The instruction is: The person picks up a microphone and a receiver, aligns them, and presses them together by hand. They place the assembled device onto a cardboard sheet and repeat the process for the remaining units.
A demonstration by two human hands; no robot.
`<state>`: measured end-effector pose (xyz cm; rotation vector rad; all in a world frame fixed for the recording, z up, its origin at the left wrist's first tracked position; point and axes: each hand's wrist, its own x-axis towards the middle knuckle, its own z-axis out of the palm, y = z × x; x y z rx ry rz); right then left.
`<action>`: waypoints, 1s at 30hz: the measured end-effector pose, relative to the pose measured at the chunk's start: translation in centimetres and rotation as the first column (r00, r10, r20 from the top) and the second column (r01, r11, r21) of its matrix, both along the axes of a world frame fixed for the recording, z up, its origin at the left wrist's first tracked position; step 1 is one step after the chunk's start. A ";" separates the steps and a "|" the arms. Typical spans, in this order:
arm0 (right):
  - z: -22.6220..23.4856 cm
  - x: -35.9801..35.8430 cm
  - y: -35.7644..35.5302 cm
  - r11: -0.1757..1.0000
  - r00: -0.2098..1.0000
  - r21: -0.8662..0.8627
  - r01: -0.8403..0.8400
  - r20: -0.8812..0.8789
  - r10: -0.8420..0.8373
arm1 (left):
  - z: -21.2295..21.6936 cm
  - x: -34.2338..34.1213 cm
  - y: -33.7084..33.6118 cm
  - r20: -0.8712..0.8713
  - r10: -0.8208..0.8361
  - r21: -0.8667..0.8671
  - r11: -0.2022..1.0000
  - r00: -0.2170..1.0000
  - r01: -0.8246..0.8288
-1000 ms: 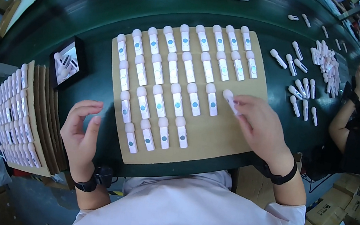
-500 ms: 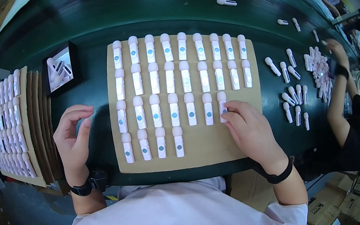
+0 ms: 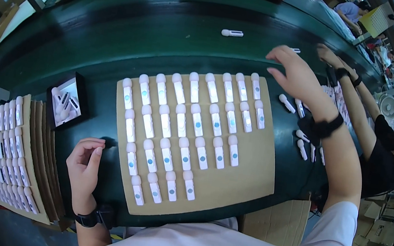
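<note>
Rows of small white wand-shaped devices with round pale-pink heads, several bearing a blue dot (image 3: 201, 161), lie on a brown cardboard sheet (image 3: 232, 191). My right hand (image 3: 296, 77) is stretched over the green table beyond the sheet's far right corner, fingers and thumb apart, holding nothing visible. Near it lie a single device (image 3: 232, 33) and more loose ones (image 3: 286, 103), partly hidden by my forearm. My left hand (image 3: 83, 169) hovers just left of the sheet, fingers loosely curled and thumb apart from them, with nothing seen in it.
A black open box (image 3: 80, 103) with jumbled devices stands at the left. Beside it is a stack of cardboard sheets (image 3: 42, 144), its face covered with devices. On the right, a co-worker's arms (image 3: 362, 101) reach over a pile of devices (image 3: 340, 105).
My right hand has let go of a device in the third row and moved away to the far right. My left hand stays beside the sheet. The view has tilted up.
</note>
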<state>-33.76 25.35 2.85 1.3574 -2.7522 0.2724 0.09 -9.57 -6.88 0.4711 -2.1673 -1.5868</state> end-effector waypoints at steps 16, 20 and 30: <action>-4.0 -10.3 -11.5 0.970 0.985 0.232 0.079 0.128 -0.111 | 1.4 0.2 0.7 0.047 0.074 0.037 0.996 0.996 -0.075; -0.6 -5.4 -13.2 0.994 0.956 -0.013 -0.110 0.271 0.109 | 3.4 0.5 1.7 -0.027 0.077 -0.149 0.986 0.997 -0.080; 4.6 14.2 -13.3 0.796 0.480 -0.343 -0.499 0.655 0.583 | 8.8 -1.7 6.7 -0.159 -0.236 -0.402 0.903 0.959 0.155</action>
